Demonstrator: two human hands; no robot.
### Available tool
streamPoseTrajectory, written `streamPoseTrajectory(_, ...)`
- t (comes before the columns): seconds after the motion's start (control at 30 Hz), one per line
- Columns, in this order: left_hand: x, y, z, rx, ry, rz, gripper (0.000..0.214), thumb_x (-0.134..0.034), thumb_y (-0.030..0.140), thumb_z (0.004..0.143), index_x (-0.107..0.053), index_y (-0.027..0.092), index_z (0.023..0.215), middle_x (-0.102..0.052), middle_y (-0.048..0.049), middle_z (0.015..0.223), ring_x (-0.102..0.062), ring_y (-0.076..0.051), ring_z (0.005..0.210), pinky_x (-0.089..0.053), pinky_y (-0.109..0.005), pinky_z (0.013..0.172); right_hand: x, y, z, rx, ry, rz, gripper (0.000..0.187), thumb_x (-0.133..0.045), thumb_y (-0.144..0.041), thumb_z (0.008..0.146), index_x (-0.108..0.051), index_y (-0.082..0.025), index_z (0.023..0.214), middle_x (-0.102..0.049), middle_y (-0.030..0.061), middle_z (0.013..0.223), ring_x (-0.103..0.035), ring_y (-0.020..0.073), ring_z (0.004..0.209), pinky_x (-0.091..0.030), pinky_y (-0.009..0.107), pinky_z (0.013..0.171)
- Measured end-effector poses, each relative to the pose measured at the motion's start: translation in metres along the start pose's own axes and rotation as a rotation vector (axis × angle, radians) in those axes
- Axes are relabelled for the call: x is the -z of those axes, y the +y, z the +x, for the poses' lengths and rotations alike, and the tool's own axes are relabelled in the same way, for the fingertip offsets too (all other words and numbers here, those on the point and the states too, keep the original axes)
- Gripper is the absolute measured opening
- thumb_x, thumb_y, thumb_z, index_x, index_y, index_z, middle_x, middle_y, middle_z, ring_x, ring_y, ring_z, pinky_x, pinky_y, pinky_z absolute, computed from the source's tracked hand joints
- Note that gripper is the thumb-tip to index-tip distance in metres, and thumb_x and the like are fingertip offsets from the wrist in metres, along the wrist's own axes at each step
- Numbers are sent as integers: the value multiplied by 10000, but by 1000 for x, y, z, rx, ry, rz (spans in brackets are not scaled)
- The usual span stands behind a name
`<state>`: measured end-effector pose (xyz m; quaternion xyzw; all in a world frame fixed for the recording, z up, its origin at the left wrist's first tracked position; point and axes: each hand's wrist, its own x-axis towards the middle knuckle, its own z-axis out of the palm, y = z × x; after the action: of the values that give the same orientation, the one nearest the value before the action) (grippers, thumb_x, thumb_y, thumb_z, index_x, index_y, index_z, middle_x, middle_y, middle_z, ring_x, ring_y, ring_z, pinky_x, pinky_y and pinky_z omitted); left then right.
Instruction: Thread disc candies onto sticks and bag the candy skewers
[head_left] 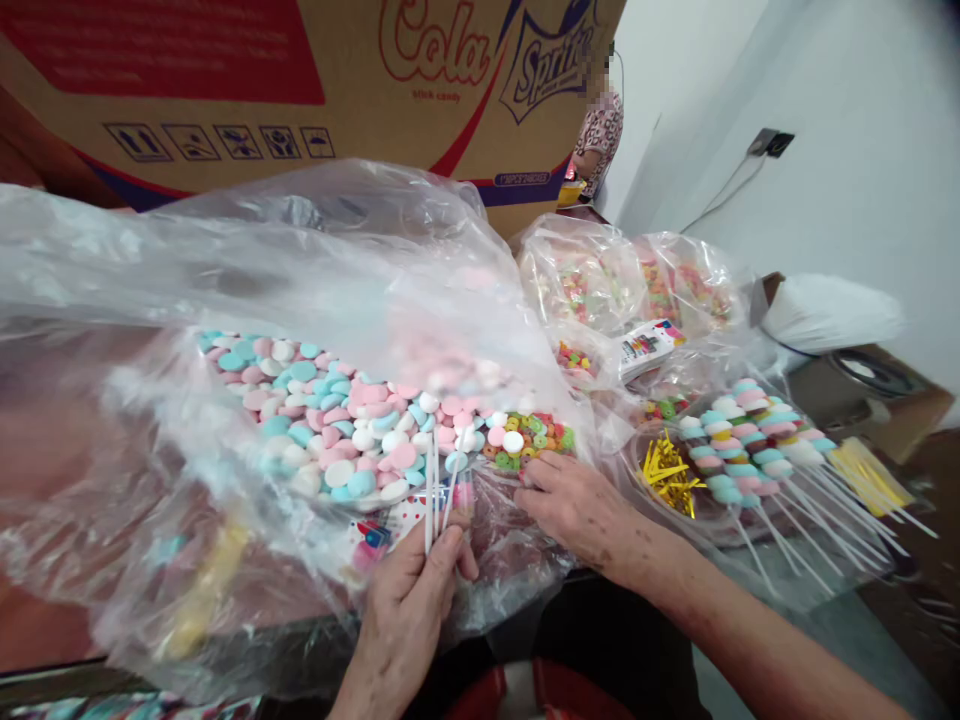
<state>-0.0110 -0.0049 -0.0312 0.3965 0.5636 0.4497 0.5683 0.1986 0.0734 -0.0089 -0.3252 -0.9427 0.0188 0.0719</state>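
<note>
We see our left hand [416, 592] near us, closed around a few thin white sticks [429, 500] that point up. If we hold them too loosely, one could slip out and drop.

Our right hand [581, 510] is just to the right, its fingers bent at the little ring candies [551, 438]. We cannot tell if it pinches one. The rings are small, so a clumsy pinch could let one roll away.

Just to the left is a big pile of pink, white and blue round candies [337, 430]. If our arm tugs the crinkly clear plastic [315, 270] around them, they could spill.

Over on the right, candy-loaded sticks [746, 450] lie beside shiny gold ties [667, 475]. A bump from our right elbow could knock both about.

Far back stands a big cardboard box [450, 90].
</note>
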Motion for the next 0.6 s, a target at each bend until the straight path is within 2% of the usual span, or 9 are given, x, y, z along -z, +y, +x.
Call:
streamPoseTrajectory(0.1, 0, 0, 0, -9, -14, -1, 392, -561, 522, 871, -640, 140, 835, -520, 23, 567, -286, -55, 398, -174, -203, 398, -2, 4, -2, -88, 73, 37, 128, -534, -131, 921, -612, -169, 827, -580, 55, 861, -525, 191, 825, -452, 302, 731)
streamPoseTrajectory(0.2, 0, -1, 1, -18, -24, -23, 390, -561, 518, 872, -640, 139, 830, -529, 18, 582, -274, -47, 389, -161, -205, 392, 9, 14, -5, -258, 199, 129, 178, -433, -116, 957, -606, -152, 928, -598, 74, 902, -563, 180, 863, -472, 296, 790)
streamPoseTrajectory(0.27, 0, -2, 1, -21, -15, -30, 389, -567, 517, 868, -643, 137, 839, -542, 12, 593, -277, -44, 383, -160, -205, 388, 17, 18, -7, -321, 224, 172, 198, -406, -121, 962, -601, -151, 983, -601, 72, 915, -578, 172, 871, -475, 294, 820)
streamPoseTrajectory(0.37, 0, -3, 2, -12, 2, -27, 387, -581, 513, 860, -650, 132, 865, -568, 0, 617, -291, -41, 380, -168, -201, 385, 24, 18, -5, -318, 112, 150, 205, -431, -121, 952, -625, -184, 975, -581, 42, 897, -575, 146, 819, -470, 258, 777)
streamPoseTrajectory(0.47, 0, -1, 1, 2, 4, -34, 398, -587, 515, 853, -658, 129, 921, -583, -2, 628, -285, -38, 377, -169, -197, 382, 21, 12, 4, -256, -30, 37, 180, -493, -144, 938, -655, -217, 913, -560, 23, 862, -541, 132, 743, -433, 228, 652)
streamPoseTrajectory(0.6, 0, 0, 1, 10, 18, -36, 414, -602, 517, 837, -657, 132, 977, -585, 0, 628, -299, -45, 381, -182, -195, 381, 10, 6, 16, -144, -80, -67, 137, -550, -178, 921, -666, -222, 862, -570, 43, 895, -537, 173, 825, -394, 242, 603)
